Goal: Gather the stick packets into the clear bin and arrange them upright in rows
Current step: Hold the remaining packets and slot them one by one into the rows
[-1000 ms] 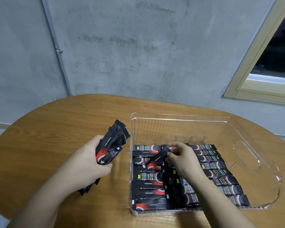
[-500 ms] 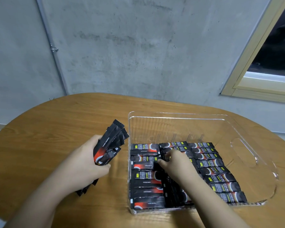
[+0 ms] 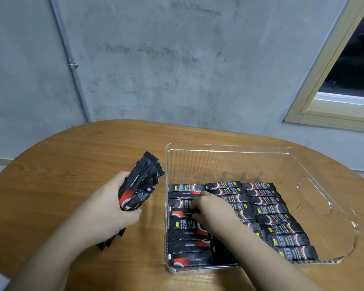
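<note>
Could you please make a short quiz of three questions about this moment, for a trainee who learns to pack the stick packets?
1. True or false: the left hand grips a bundle of stick packets outside the clear bin.
2. Where is the right hand? A) on the bare table B) inside the bin, on the packets C) on the window frame
3. Fill in: the far part of the bin, beyond the rows of packets, is ____.

Key: 1 true; 2 B; 3 empty
</note>
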Available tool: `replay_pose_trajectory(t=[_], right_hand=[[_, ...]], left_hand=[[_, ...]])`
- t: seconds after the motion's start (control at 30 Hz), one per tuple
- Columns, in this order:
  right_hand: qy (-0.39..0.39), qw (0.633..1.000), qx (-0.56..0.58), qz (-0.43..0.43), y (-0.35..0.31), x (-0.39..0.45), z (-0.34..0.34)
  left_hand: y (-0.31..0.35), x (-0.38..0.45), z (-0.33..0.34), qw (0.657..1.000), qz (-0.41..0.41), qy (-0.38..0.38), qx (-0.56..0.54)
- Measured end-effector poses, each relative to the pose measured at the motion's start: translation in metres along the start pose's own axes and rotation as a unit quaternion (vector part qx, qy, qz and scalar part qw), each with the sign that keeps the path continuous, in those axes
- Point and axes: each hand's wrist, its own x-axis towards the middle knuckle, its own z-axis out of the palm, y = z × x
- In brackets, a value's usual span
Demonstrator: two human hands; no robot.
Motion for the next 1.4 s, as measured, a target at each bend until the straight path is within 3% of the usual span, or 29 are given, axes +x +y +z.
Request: replay_pose_trajectory(t=[0.43, 0.7, 0.87, 1.07, 1.2, 1.4], right_hand=[[-0.007, 0.999, -0.007, -0.032, -0.004, -0.002, -0.001], [0.046, 0.998, 0.013, -0.044, -0.004, -0.003, -0.005], [0.143, 0.958, 0.231, -0.097, -0.024, -0.017, -0.047], [0.094, 0.888, 0.433, -0.126, -0.057, -0.032, -0.074], [0.099, 0.853, 0.505, -0.086, -0.062, -0.033, -0.073], [0.093, 0.876, 0.465, -0.085, -0.066, -0.034, -0.076]], left_hand=[[-0.005, 0.006, 0.002, 1.0, 0.004, -0.006, -0.009], [-0.007, 0.007, 0.0, 0.999, 0.031, 0.006, -0.019], [0.0, 0.007, 0.0, 0.998, 0.041, 0.005, -0.046], [0.008, 0.007, 0.005, 0.996, 0.055, -0.001, -0.063], [0.007, 0.007, 0.007, 0.996, 0.059, 0.004, -0.061], [0.008, 0.008, 0.012, 0.996, 0.072, 0.008, -0.057]])
